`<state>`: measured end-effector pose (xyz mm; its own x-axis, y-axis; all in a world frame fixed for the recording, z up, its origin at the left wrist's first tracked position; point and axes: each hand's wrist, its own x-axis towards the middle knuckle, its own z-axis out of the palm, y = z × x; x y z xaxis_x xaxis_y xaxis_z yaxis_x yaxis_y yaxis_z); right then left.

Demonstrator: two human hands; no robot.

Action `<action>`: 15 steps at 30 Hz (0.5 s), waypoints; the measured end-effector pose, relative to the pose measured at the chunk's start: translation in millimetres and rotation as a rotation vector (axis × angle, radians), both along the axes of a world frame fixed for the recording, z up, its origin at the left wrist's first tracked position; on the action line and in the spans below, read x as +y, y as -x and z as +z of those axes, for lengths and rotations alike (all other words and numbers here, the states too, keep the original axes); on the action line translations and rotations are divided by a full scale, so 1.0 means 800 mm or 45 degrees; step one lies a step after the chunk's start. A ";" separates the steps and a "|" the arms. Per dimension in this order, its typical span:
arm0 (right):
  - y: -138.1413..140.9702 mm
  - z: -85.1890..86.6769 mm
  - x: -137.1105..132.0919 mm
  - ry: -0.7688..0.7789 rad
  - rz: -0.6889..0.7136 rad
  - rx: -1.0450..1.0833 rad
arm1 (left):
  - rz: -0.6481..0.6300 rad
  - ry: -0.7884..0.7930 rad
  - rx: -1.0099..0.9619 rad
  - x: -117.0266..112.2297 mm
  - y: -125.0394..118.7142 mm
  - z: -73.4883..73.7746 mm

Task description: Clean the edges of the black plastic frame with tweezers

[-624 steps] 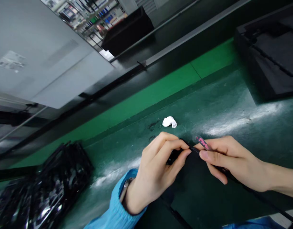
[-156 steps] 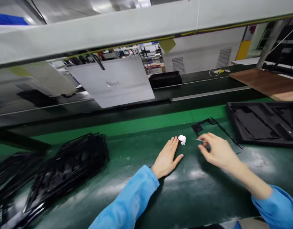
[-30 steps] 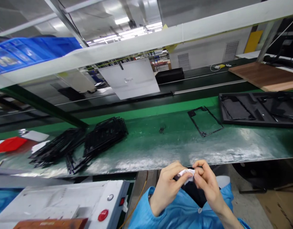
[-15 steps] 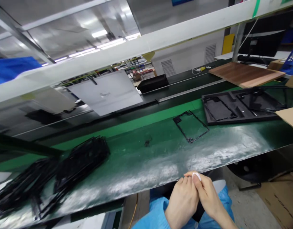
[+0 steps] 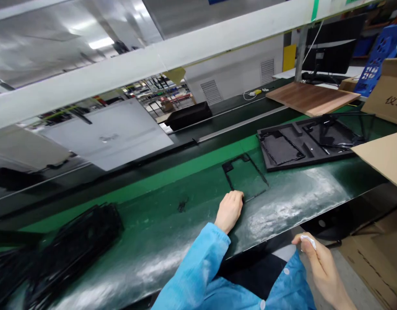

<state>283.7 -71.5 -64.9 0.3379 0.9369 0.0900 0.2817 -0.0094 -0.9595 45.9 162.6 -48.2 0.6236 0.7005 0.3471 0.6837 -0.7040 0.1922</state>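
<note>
A thin black rectangular frame (image 5: 246,161) lies flat on the green bench mat (image 5: 192,228). My left hand (image 5: 229,210) reaches onto the mat, its curled fingers touching the frame's near left corner; whether they grip it is hidden. Off the bench's front edge and lower down, my right hand (image 5: 317,262) pinches a small white wad (image 5: 307,240) between thumb and fingertips. Both arms wear light blue sleeves.
A black foam tray (image 5: 311,140) with cut-out pockets lies right of the frame. A heap of black frames (image 5: 65,254) sits at the left. Cardboard boxes (image 5: 384,159) stand at the right edge. A conveyor with a grey panel (image 5: 110,137) runs behind. A white shelf beam (image 5: 153,64) crosses overhead.
My hands, together below the bench edge half a second ago, have parted. The left reached forward to the frame's corner; the right moved down and right, still pinching the white wad.
</note>
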 end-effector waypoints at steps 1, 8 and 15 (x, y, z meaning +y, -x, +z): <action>-0.002 0.000 -0.004 0.027 0.001 -0.006 | -0.004 0.010 -0.008 -0.007 0.010 0.003; -0.003 0.013 0.003 0.007 0.142 -0.018 | -0.077 0.008 -0.080 -0.116 0.048 0.010; -0.010 0.044 0.017 -0.283 0.097 -0.069 | -0.070 -0.152 -0.409 -0.191 0.068 0.019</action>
<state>292.0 -57.8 -30.1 0.2558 0.9148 0.3126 0.3244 0.2234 -0.9192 -8.4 9.7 -33.1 0.5048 0.6115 0.6093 0.5621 -0.7685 0.3056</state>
